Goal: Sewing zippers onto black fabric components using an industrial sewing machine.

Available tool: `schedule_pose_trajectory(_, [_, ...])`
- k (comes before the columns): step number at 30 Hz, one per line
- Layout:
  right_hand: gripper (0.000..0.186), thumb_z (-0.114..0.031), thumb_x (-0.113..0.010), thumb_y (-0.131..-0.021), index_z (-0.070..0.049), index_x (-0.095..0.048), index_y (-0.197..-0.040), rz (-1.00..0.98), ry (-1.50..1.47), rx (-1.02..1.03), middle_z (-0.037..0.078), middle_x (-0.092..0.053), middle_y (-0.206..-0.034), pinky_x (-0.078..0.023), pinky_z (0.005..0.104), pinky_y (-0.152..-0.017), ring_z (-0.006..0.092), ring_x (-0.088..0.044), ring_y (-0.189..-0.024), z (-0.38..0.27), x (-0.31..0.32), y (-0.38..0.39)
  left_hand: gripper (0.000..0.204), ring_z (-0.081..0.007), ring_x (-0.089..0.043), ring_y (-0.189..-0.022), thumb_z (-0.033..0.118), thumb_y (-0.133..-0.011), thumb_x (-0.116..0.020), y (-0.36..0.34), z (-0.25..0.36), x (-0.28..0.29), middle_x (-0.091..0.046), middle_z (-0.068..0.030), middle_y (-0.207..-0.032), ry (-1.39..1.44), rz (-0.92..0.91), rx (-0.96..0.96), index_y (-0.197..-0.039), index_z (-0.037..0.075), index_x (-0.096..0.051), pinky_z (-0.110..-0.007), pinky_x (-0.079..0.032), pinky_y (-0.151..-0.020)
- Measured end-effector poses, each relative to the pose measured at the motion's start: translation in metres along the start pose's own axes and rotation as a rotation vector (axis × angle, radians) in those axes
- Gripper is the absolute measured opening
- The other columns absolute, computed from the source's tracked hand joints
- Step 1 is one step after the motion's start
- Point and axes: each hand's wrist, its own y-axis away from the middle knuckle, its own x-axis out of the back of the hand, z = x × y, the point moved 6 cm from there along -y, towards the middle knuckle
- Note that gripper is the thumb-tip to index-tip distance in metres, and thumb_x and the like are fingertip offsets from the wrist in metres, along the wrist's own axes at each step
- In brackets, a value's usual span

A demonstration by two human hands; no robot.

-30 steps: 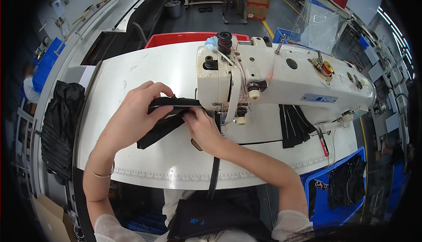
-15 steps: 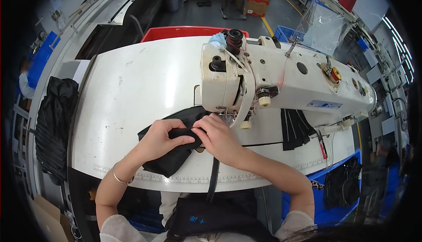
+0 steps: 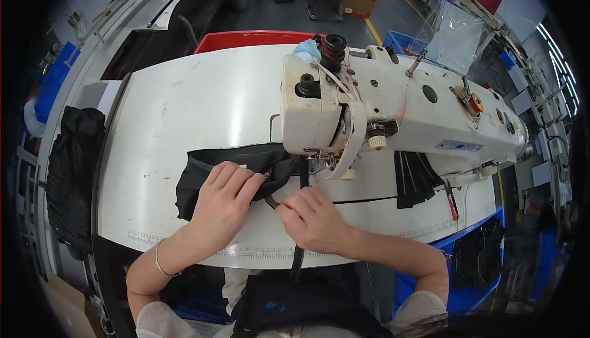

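Observation:
My left hand point(image 3: 224, 203) grips the black fabric piece point(image 3: 206, 181), fingers curled over it, on the white sewing table point(image 3: 160, 123). My right hand point(image 3: 313, 221) is closed just to its right, over a long black strip point(image 3: 303, 175) that runs from the needle area down past the table's front edge; what its fingertips hold is hidden. A small brown curved shape point(image 3: 270, 201) shows beside those fingertips. The white sewing machine point(image 3: 393, 113) stands behind my hands, its presser foot close to the fabric.
Several black strips point(image 3: 413, 181) lie right of the needle, beside red-handled snips point(image 3: 451, 203). A blue bin point(image 3: 498, 239) with black pieces hangs at the right front. Crumpled black fabric point(image 3: 74, 178) rests off the table's left. A red bin point(image 3: 246, 38) sits behind the table.
My hands have moved apart: the right one down over the strip, the left one back onto the fabric piece, which now lies spread further left, out of the earlier pinch of both hands.

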Motion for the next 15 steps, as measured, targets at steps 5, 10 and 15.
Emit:
schedule_pose_trajectory(5, [0.04,-0.027,-0.066,-0.069,0.002,-0.059,-0.096,-0.247,-0.072,-0.035,0.023,-0.058,-0.097,-0.035,0.0524,-0.09,0.0336,-0.055,-0.09,0.012,-0.067,0.001,0.024,-0.0318,-0.053,-0.073,-0.003,-0.068,-0.059,-0.017,0.015,-0.047,-0.051,-0.0141,-0.079,0.262,-0.126,0.185,-0.09,0.0,-0.052,-0.038,-0.044,-0.063])
schedule_pose_trajectory(10, [0.074,-0.039,-0.07,-0.07,0.004,-0.046,-0.126,-0.373,-0.275,0.043,0.022,-0.054,-0.118,-0.022,0.0571,-0.103,0.0361,-0.047,-0.117,-0.022,0.005,0.009,0.037,-0.0307,-0.06,-0.078,0.006,-0.067,-0.062,0.011,-0.021,-0.067,-0.059,-0.0144,-0.085,0.266,-0.307,0.398,-0.104,0.001,-0.06,-0.038,-0.05,-0.067])
schedule_pose_trajectory(15, [0.062,-0.036,-0.07,-0.072,0.003,-0.054,-0.117,-0.477,-0.087,0.038,0.019,-0.048,-0.13,-0.033,0.0484,-0.103,0.0347,-0.041,-0.125,-0.03,0.002,0.05,0.028,-0.0274,-0.052,-0.082,0.001,-0.067,-0.056,-0.003,0.012,-0.083,-0.051,-0.0131,-0.088,-0.087,0.004,0.013,-0.094,-0.006,-0.056,-0.038,-0.046,-0.07])
